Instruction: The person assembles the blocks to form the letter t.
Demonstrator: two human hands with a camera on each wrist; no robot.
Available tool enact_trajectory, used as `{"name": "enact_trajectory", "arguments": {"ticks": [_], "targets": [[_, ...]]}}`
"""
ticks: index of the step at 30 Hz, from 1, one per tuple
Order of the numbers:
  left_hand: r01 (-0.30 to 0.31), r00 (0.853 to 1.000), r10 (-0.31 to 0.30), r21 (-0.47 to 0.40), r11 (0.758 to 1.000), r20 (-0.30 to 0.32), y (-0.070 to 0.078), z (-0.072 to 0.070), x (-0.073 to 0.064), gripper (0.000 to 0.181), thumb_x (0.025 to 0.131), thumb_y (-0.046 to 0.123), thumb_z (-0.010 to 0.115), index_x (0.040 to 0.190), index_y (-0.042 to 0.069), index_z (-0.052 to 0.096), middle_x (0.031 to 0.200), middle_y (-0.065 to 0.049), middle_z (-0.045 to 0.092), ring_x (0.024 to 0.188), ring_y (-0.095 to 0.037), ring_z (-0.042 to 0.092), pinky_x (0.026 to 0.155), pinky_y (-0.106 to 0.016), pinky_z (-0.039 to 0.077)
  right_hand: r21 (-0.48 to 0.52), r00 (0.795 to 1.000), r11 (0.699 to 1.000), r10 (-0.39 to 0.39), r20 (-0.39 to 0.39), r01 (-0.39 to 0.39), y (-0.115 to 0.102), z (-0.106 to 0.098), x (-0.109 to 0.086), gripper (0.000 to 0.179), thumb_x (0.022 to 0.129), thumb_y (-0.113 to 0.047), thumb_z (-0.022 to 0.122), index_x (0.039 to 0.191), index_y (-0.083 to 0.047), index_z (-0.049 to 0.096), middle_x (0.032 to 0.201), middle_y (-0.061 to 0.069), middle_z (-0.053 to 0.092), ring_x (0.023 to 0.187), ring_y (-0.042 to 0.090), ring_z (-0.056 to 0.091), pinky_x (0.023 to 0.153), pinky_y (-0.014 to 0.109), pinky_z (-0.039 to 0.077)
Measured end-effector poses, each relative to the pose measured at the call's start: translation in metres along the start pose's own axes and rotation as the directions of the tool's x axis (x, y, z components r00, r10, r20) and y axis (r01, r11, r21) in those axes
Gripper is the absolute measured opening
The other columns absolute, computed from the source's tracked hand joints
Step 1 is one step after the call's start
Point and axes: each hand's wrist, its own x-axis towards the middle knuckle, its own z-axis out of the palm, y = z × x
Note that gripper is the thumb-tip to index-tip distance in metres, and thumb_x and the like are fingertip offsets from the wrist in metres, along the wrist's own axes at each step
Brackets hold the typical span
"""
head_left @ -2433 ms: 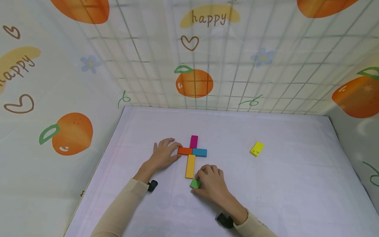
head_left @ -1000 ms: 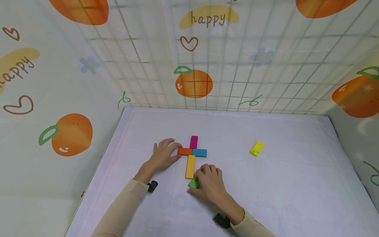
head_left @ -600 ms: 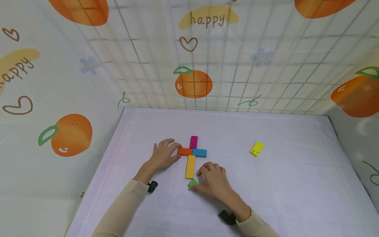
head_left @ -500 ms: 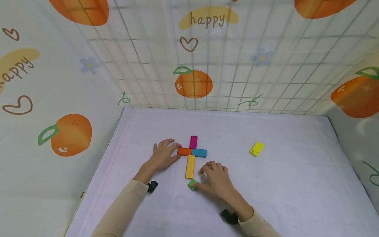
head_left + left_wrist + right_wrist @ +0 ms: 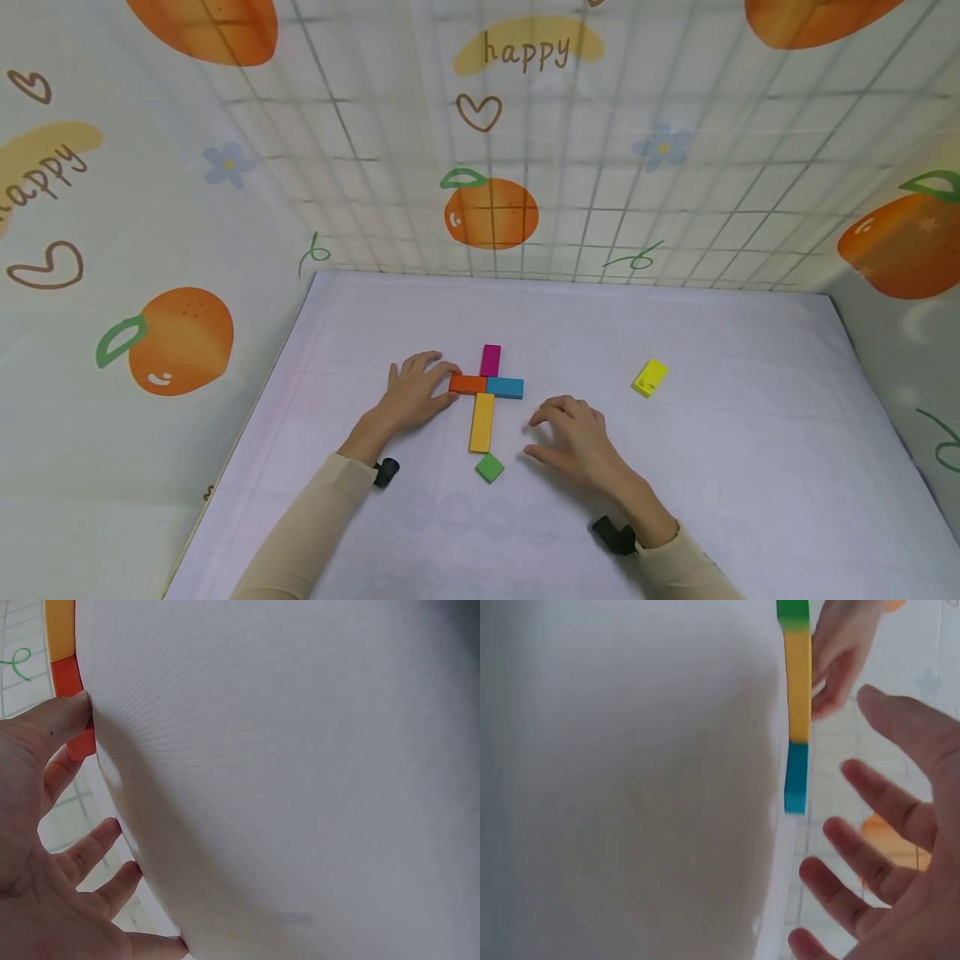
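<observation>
My left hand (image 5: 412,392) pinches the left end of an orange rectangular block (image 5: 468,384) between thumb and index finger; its other fingers are spread on the table. Against the orange block's right end lies a blue block (image 5: 506,388). A magenta block (image 5: 491,360) reaches up from where they meet, and a longer amber block (image 5: 482,422) runs down below. At the amber block's lower end sits a green square block (image 5: 490,467), turned like a diamond. My right hand (image 5: 581,437) is right of these, holding nothing, thumb and fingers apart in the right wrist view.
A bright yellow block (image 5: 650,377) lies by itself to the right. The white table (image 5: 750,467) is bounded by a patterned cloth (image 5: 375,167) at the back and sides. Black wrist cameras (image 5: 613,535) sit under both wrists.
The right hand first slid the green block slightly left, then let go of it and moved away to the right. The left hand has stayed at the orange block.
</observation>
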Motion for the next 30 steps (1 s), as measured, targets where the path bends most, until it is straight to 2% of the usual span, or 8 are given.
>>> {"name": "enact_trajectory", "arguments": {"ticks": [11, 16, 20, 26, 30], "targets": [[0.018, 1.000, -0.017, -0.003, 1.000, 0.013, 0.001, 0.001, 0.000, 0.042, 0.095, 0.039, 0.068, 0.135, 0.032, 0.057, 0.155, -0.010, 0.036, 0.143, -0.034, 0.024, 0.109, -0.075, 0.010, 0.058, 0.995, 0.994, -0.090, -0.039, 0.092, 0.030, -0.030, 0.000, 0.033, 0.081, -0.021, 0.086, 0.110, -0.017, 0.072, 0.119, -0.001, 0.058, 0.111, 0.025, 0.051, 0.088, 0.051, 0.038], [0.016, 1.000, -0.016, -0.001, 1.000, 0.006, 0.001, 0.001, -0.001, 0.042, 0.095, 0.038, 0.069, 0.134, 0.031, 0.058, 0.154, -0.010, 0.037, 0.143, -0.034, 0.025, 0.108, -0.076, 0.010, 0.075, 0.982, 0.980, -0.179, -0.064, 0.184, 0.044, -0.043, 0.000, 0.032, 0.079, -0.013, 0.086, 0.107, -0.015, 0.074, 0.116, 0.000, 0.060, 0.111, 0.025, 0.053, 0.091, 0.050, 0.040], [0.014, 1.000, -0.014, -0.004, 1.000, 0.009, 0.002, -0.001, -0.002, 0.042, 0.095, 0.038, 0.069, 0.134, 0.031, 0.058, 0.154, -0.010, 0.037, 0.143, -0.034, 0.025, 0.108, -0.075, 0.010, 0.068, 0.968, 0.968, -0.236, -0.088, 0.242, 0.054, -0.056, 0.002, 0.032, 0.076, -0.009, 0.087, 0.106, -0.012, 0.074, 0.114, 0.004, 0.062, 0.110, 0.026, 0.054, 0.092, 0.042, 0.044], [0.012, 1.000, -0.012, 0.000, 1.000, 0.007, 0.003, -0.002, -0.002, 0.042, 0.095, 0.038, 0.069, 0.135, 0.031, 0.057, 0.154, -0.011, 0.036, 0.143, -0.034, 0.025, 0.108, -0.076, 0.010, 0.056, 0.958, 0.962, -0.257, -0.126, 0.266, 0.071, -0.075, 0.006, 0.034, 0.074, -0.002, 0.087, 0.105, -0.010, 0.075, 0.111, 0.004, 0.062, 0.105, 0.023, 0.056, 0.089, 0.027, 0.044], [0.015, 1.000, -0.015, 0.004, 1.000, 0.010, 0.002, -0.001, -0.001, 0.043, 0.095, 0.040, 0.068, 0.135, 0.032, 0.057, 0.155, -0.010, 0.036, 0.143, -0.034, 0.024, 0.109, -0.075, 0.010, 0.039, 0.964, 0.971, -0.230, -0.133, 0.237, 0.081, -0.087, 0.007, 0.032, 0.075, -0.001, 0.086, 0.104, -0.009, 0.075, 0.110, 0.004, 0.062, 0.104, 0.023, 0.055, 0.086, 0.032, 0.042]]}}
